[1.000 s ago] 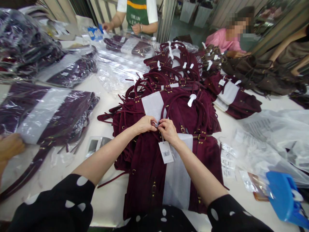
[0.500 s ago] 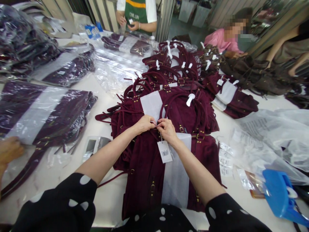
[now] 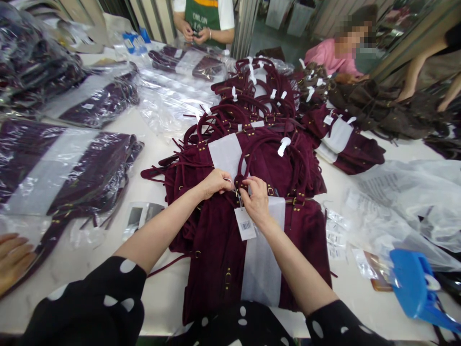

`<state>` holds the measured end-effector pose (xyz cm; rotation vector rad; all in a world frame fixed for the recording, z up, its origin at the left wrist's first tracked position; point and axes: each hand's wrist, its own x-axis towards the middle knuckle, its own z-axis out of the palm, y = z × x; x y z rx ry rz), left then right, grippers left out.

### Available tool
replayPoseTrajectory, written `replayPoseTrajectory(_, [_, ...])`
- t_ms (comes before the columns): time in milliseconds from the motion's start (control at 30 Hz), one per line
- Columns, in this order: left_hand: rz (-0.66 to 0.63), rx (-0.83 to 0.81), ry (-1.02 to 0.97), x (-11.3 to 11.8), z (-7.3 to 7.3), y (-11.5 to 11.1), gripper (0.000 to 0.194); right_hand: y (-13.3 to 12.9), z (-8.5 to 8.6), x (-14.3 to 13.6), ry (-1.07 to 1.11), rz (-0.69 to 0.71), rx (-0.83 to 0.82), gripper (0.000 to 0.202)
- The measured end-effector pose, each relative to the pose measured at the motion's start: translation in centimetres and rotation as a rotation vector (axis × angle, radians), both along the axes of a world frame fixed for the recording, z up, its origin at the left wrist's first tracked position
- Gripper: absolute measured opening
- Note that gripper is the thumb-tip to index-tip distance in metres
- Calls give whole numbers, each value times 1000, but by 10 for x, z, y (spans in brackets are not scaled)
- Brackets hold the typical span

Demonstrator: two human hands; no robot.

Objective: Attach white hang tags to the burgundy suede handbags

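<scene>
A dark burgundy suede handbag (image 3: 212, 269) lies in front of me, a translucent white paper band (image 3: 262, 269) across its middle. My left hand (image 3: 217, 183) is pinched at the bag's upper edge; what lies between its fingertips is too small to make out. Curled at the base of the bag's handle (image 3: 240, 180), my right hand (image 3: 256, 197) grips there with thumb and fingers. Just below it hangs a white barcode tag (image 3: 246, 225). More burgundy bags (image 3: 284, 168) are heaped directly behind, with white tags on their handles.
Plastic-wrapped bags (image 3: 68, 173) lie to the left, near another person's hand (image 3: 14, 259). A blue tape dispenser (image 3: 414, 283) and clear plastic bags (image 3: 406, 211) are on the right. Across the table are a person in a green apron (image 3: 203, 21) and dark brown bags (image 3: 374, 105).
My right hand has shifted slightly right, its fingers now at the handle's base, which shows between my hands. At left, the other person's hand has moved down and spread.
</scene>
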<state>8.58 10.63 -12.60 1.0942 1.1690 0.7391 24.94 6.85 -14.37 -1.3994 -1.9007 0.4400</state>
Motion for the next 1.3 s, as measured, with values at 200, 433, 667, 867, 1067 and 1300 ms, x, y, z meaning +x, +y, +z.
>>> replayPoseTrajectory(200, [-77,-156,-283,-1,12,-3,8,-62,-6,3,-190,-136,-144,34])
replayPoseTrajectory(433, [-111,-167,-27,-12,21,-22,12,-45,-4,6,470,-200,-829,30])
replayPoseTrajectory(667, [-177,-142,217,-17,27,-32,13,-39,6,20,1086,5,-1285,37])
replayPoseTrajectory(867, [-134,-233,-88,-21,23,-43,23,-47,2,16,1159,76,-1322,36])
replayPoseTrajectory(1067, [-194,-293,-178,-26,20,-72,29,-42,5,0,1182,18,-1275,31])
replayPoseTrajectory(1300, [-225,-372,-220,-24,21,-104,46,-43,3,-22,1270,-203,-984,29])
